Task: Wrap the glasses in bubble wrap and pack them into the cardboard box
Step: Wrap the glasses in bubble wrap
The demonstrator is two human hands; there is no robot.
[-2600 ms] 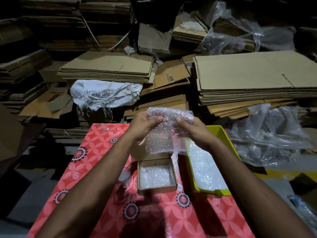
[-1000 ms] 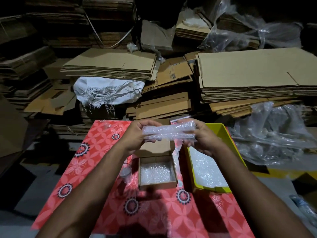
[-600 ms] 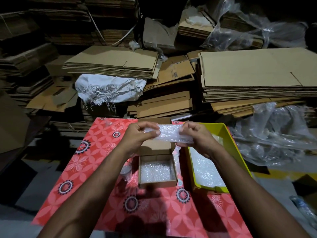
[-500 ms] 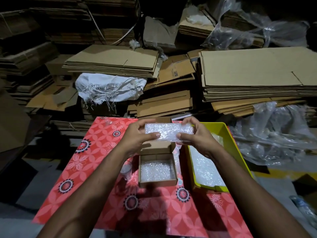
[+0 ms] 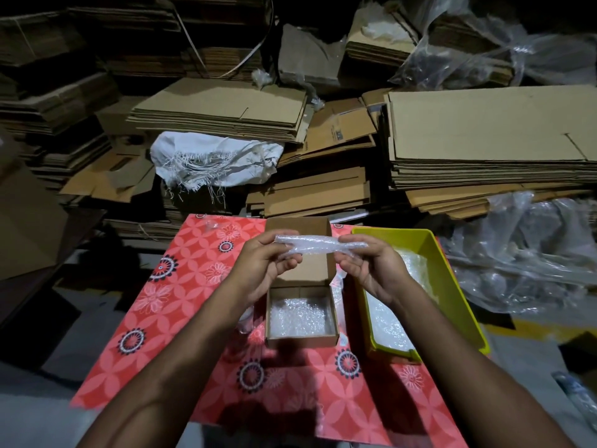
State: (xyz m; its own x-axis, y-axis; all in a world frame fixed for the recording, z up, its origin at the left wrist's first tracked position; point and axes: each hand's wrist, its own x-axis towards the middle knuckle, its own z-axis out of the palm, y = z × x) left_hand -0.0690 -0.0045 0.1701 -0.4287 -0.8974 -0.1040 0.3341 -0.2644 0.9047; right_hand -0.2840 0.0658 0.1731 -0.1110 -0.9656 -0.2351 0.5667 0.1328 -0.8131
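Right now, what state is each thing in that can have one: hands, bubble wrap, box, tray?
Left hand: pinches one end of the bubble wrap roll.
Right hand: pinches the other end.
Bubble wrap roll: rolled up, held level above the box; contents not visible.
Cardboard box: open, lid flap up, bubble wrap lining its bottom.
Yellow tray: open, holding bubble wrap.

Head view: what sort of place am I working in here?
Likely a packaging storeroom or cardboard warehouse. Stacks of flattened cardboard sheets fill the background, loose clear plastic sheeting lies at the right, and the work surface is a red patterned cloth.
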